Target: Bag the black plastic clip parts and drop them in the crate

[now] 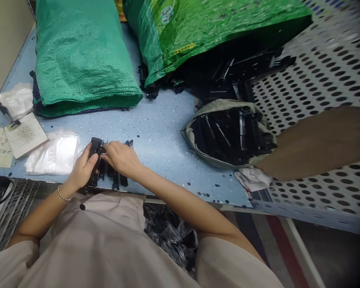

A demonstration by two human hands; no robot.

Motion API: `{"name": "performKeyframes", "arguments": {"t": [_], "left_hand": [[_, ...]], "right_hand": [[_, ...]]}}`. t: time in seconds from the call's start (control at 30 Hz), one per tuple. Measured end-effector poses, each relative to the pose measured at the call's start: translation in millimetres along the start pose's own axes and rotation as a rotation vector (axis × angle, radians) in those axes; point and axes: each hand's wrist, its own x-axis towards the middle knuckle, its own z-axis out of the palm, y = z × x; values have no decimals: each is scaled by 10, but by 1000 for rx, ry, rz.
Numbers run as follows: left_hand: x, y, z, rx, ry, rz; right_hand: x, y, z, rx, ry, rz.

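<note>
My left hand [83, 166], with a beaded bracelet at the wrist, is wrapped round a long black plastic part [96, 146] near the table's front edge. The part stands tilted, its blocky end uppermost. My right hand [121, 157] is closed with its fingertips at the upper side of that part; whether a small piece is pinched there is hidden. Under and beside my right hand lie several similar black parts [115, 181], partly covered by the hand. To the left of my left hand is a stack of clear plastic bags [55, 154].
A green woven sack [84, 56] and a brighter green sack [204, 32] spilling black parts [228, 76] occupy the back. A cloth-rimmed bag [195, 146] full of black parts stands right, beside brown cardboard [321, 144] and a perforated metal panel [342, 88]. Handwritten notes [1, 150] lie far left.
</note>
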Motion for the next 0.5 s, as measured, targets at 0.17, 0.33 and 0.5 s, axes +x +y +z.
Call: {"name": "performKeyframes", "arguments": {"t": [0.17,0.33,0.5], "left_hand": [[-6,-5,36,62,-23,6],[158,-290,-148,40,135,-25],[365,-586,-49,-244,239,-260]], "right_hand": [[-1,47,-4,-137,-19,-73],[-166,202,89,-67,-107,29],[-373,517,131,-161,-37,85]]}}
